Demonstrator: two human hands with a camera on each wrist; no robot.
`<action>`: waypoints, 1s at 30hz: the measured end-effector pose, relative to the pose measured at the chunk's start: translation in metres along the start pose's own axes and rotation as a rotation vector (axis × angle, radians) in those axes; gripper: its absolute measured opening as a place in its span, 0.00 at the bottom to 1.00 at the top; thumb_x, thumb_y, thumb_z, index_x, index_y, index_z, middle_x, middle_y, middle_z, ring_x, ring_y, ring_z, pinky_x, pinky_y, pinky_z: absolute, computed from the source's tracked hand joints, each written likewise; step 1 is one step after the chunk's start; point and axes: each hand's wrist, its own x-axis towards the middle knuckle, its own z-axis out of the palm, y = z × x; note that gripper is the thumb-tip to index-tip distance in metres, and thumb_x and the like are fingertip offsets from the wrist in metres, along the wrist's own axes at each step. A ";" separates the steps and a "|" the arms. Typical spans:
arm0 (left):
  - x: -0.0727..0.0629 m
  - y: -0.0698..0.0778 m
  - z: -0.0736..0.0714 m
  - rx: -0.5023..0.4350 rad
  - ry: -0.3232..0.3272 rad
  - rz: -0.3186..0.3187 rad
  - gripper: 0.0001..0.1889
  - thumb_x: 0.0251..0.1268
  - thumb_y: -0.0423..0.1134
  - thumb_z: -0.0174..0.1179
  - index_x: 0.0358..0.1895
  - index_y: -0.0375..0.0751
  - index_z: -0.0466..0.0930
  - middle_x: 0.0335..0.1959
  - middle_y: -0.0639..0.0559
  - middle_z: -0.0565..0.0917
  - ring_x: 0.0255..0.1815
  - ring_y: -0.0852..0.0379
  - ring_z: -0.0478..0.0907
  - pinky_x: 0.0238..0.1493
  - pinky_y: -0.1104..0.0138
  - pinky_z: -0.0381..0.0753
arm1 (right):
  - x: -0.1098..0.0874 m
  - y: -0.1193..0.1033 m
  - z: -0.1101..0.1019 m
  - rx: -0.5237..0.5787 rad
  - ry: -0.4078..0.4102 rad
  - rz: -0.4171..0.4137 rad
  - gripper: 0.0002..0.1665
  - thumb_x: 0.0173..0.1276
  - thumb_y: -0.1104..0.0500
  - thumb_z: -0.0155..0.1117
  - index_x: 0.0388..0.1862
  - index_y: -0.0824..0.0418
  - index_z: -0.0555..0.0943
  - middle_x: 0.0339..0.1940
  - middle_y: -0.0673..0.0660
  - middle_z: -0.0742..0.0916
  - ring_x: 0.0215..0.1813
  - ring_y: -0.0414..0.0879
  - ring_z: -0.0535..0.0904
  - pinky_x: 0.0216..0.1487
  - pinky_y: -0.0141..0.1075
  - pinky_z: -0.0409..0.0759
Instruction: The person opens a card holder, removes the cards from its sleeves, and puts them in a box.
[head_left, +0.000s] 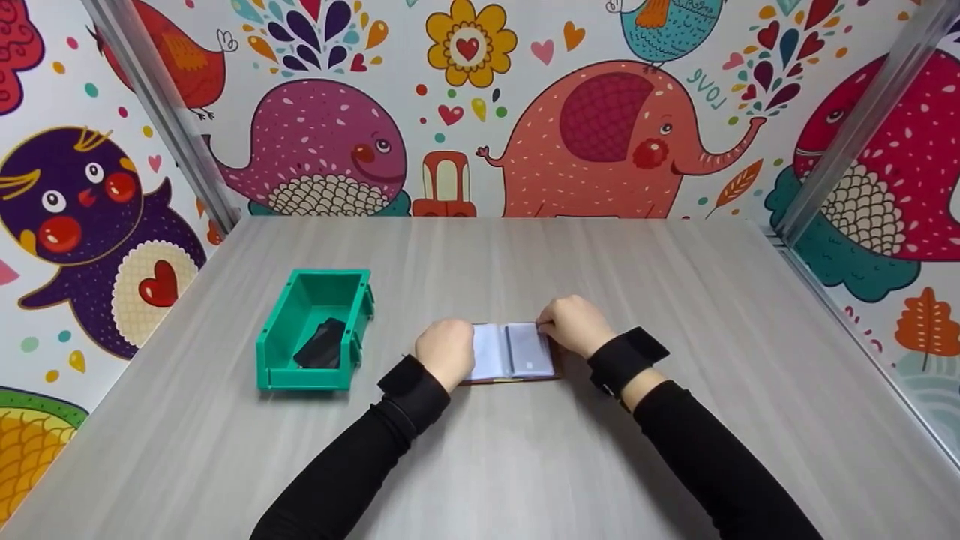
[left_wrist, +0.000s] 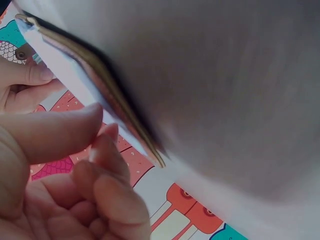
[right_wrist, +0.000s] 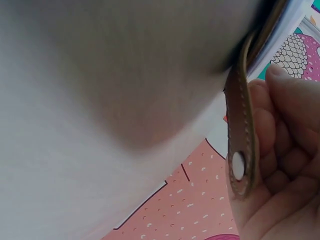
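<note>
A card holder [head_left: 490, 352] lies spread open on the table, with clear plastic sleeves inside a brown cover. My left hand [head_left: 445, 349] is at its left side; in the left wrist view the thumb and index finger pinch the edge of the sleeves. At the upper right corner, my right hand [head_left: 576, 324] pinches the sleeve edge between thumb and index finger. A brown stitched strap with a metal snap [right_wrist: 239, 165] sticks out beside the right palm. The card holder's far left part is hidden behind the left hand.
A green plastic bin [head_left: 304, 379] stands left of the hands, with a dark flat item [head_left: 322, 345] inside it. Behind the grey wood-grain table [head_left: 495, 262] rises a wall printed with cartoon animals. Metal posts [head_left: 161, 112] stand at the table's back corners.
</note>
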 end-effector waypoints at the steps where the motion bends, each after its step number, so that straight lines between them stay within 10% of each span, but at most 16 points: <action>1: 0.000 0.000 0.000 -0.001 0.000 0.002 0.06 0.54 0.27 0.62 0.22 0.38 0.80 0.25 0.44 0.83 0.28 0.44 0.82 0.23 0.53 0.80 | 0.000 0.000 0.000 -0.005 0.000 -0.002 0.03 0.59 0.67 0.72 0.32 0.62 0.90 0.32 0.56 0.90 0.36 0.51 0.86 0.41 0.44 0.82; 30: 0.000 0.001 0.000 0.008 0.007 0.002 0.06 0.55 0.27 0.63 0.23 0.37 0.81 0.24 0.44 0.83 0.26 0.45 0.82 0.22 0.54 0.80 | -0.001 -0.002 0.006 -0.138 0.059 -0.176 0.06 0.54 0.71 0.72 0.23 0.61 0.87 0.24 0.55 0.86 0.29 0.50 0.83 0.33 0.43 0.80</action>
